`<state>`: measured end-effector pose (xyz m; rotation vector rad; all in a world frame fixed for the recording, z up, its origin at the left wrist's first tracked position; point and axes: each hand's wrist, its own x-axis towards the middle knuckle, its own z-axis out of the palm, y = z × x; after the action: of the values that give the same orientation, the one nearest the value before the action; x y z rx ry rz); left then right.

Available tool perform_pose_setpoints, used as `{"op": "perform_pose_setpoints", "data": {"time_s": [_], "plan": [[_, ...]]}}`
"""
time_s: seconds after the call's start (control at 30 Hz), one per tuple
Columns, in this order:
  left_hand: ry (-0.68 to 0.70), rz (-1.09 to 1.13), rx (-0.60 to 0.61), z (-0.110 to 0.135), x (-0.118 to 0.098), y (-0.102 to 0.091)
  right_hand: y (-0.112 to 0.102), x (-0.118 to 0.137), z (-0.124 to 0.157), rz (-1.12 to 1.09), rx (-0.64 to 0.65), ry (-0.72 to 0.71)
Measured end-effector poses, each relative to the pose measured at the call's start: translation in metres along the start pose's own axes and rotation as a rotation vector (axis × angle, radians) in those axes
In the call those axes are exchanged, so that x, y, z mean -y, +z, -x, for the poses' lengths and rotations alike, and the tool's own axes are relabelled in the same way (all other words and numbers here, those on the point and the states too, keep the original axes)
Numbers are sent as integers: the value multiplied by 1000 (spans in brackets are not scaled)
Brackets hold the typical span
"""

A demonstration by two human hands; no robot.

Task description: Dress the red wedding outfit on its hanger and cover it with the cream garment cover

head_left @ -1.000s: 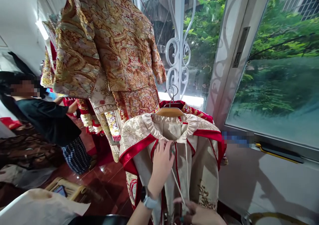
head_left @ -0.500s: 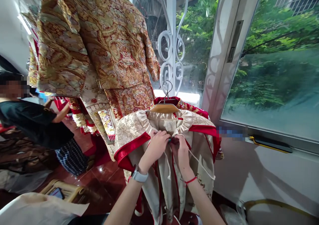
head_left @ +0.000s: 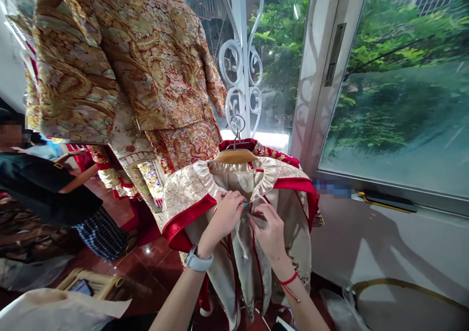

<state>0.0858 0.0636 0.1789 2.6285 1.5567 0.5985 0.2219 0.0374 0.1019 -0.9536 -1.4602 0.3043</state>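
Note:
A cream garment (head_left: pixel 289 209) with gold embroidery, red satin edging and a gathered neckline hangs on a wooden hanger (head_left: pixel 234 155) in front of me. My left hand (head_left: pixel 227 217) is closed in a pinch on the neckline's front edge, its watch-strapped wrist crossing the left front panel. A white cord (head_left: pixel 240 243) dangles just beneath these fingers. Opposite it, my right hand (head_left: pixel 269 229) pinches with thumb and fingertips close to the left fingertips; what lies between them is too small to make out. Teal specks show at the fingertips.
Embroidered gold-and-red jackets (head_left: pixel 157 67) hang at the left. Behind the hanger stand a white scrolled metal grille (head_left: pixel 238 62) and a window (head_left: pixel 395 126). A person (head_left: pixel 47 184) in dark clothes works at far left. A phone (head_left: pixel 82 287) lies on a stool (head_left: pixel 106 284).
My right hand has turned and opened its grip slightly, moving a little away from the left. The cord that trailed from it to the right no longer shows there. The whole view has shifted slightly.

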Motion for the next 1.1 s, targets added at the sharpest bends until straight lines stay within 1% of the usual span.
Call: {"op": "perform_pose_setpoints", "data": {"time_s": [0.07, 0.23, 0.33, 0.47, 0.6, 0.7, 0.73, 0.8, 0.9, 0.97, 1.0, 1.03, 1.07, 1.1], "plan": [[-13, -17, -9, 1, -3, 0, 0, -1, -2, 21, 19, -14], [-55, -81, 8, 2, -12, -1, -4, -4, -12, 55, 67, 11], [-34, -168, -15, 3, -16, 1, -6, 0, -13, 108, 77, 20], [9, -261, -82, 7, -21, 4, -8, 1, -12, 195, 65, 59], [46, -327, -94, 8, -25, 3, -14, 5, -20, 131, 107, 45], [49, -307, -75, 7, -26, 1, -17, 5, -21, 112, 155, 44], [46, -289, -72, 8, -26, 1, -16, 2, -16, 107, 173, 68], [35, -247, -73, 13, -25, 0, -14, -12, 7, 90, 207, 184], [-10, -192, -78, 31, -21, -1, -16, -40, 62, 93, 249, 393], [-46, -159, -65, 45, -17, -3, -25, -53, 91, 99, 285, 430], [-65, -136, -72, 51, -16, -6, -32, -54, 95, 106, 299, 434], [-90, -109, -109, 53, -15, -9, -39, -52, 91, 124, 283, 427], [-130, -85, -195, 53, -15, -13, -45, -46, 79, 153, 233, 405], [-188, -67, -323, 48, -14, -17, -48, -37, 60, 198, 141, 369]]}}
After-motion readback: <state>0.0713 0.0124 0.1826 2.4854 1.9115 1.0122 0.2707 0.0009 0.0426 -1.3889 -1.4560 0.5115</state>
